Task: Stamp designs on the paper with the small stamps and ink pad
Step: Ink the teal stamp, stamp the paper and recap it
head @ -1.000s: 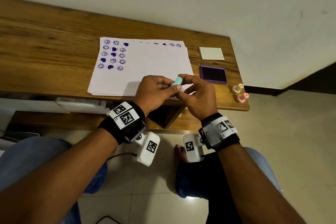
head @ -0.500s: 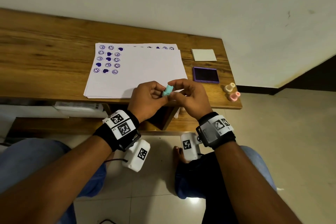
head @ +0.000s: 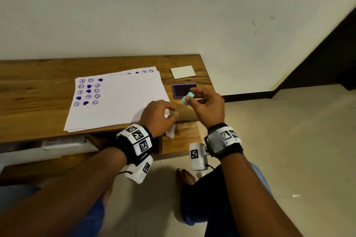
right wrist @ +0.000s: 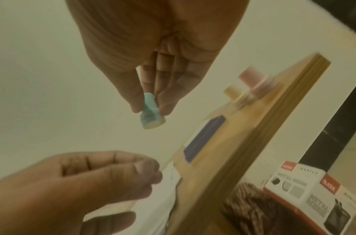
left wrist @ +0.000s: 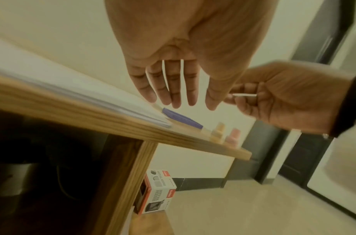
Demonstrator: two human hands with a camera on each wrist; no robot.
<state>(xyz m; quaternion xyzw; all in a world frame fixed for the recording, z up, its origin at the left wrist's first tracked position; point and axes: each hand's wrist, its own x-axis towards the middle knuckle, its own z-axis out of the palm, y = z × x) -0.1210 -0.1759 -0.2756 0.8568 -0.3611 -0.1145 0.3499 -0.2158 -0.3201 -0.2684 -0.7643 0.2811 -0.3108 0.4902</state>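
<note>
Teal stamp (head: 187, 100) in right hand (head: 209, 108) fingertip grip, face outward

Three stamps (right wrist: 151, 114), one ink pad (head: 183, 90)

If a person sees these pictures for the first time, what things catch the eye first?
The right hand pinches a small teal stamp in the air, near the purple ink pad on the table's right end. Left of the pad lies the white paper, with rows of purple smileys and hearts in its far left corner. The left hand hovers over the paper's near right corner.
</note>
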